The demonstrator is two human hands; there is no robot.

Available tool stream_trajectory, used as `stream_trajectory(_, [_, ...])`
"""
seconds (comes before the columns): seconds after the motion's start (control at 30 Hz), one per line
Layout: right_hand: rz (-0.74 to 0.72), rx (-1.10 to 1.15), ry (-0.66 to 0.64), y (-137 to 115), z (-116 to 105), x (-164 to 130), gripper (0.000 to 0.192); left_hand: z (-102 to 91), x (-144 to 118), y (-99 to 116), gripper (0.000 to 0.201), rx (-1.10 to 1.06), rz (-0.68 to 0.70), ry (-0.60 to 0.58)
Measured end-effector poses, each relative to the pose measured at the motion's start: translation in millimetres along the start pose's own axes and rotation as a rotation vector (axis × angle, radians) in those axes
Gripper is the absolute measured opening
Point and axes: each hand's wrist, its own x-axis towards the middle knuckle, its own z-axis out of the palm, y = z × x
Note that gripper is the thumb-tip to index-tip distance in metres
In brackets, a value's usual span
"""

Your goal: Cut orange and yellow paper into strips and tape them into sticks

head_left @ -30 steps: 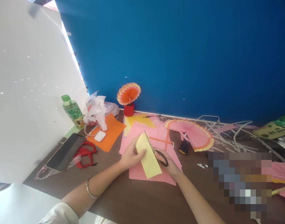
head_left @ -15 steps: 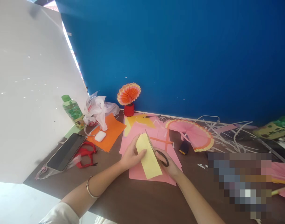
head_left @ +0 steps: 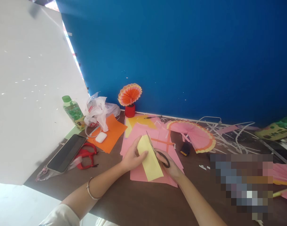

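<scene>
- The yellow paper strip [head_left: 150,158] is pinched by the left hand [head_left: 131,158], thumb on top and the other fingers closed under it.
- The scissors [head_left: 161,156] are gripped by the right hand [head_left: 172,168], fingers closed through the black handles.
- The blades are seen along the strip's right edge, just beside the left fingertips; the cut seems only partly done.
- Below both hands, pink sheets [head_left: 157,175] are lying.
- 1 finished paper fan [head_left: 129,94] is standing well beyond the fingers.
</scene>
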Motion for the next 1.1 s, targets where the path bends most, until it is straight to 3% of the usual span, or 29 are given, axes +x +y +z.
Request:
stream_trajectory(0.23, [-0.019, -0.1, -0.042, -12, 5, -2, 0.043, -0.4, 1, -2, 0.062, 0.024, 0.016, 0.01])
stream_trajectory(0.7, [0.005, -0.069, -0.149, -21, 10, 0, 0.036, -1.1, 2, -4, 0.062, 0.067, 0.037, 0.039])
stream_trajectory(1.1, [0.04, -0.138, -0.114, -22, 10, -1, 0.038, -0.7, 1, 2, 0.063, 0.041, -0.013, 0.031])
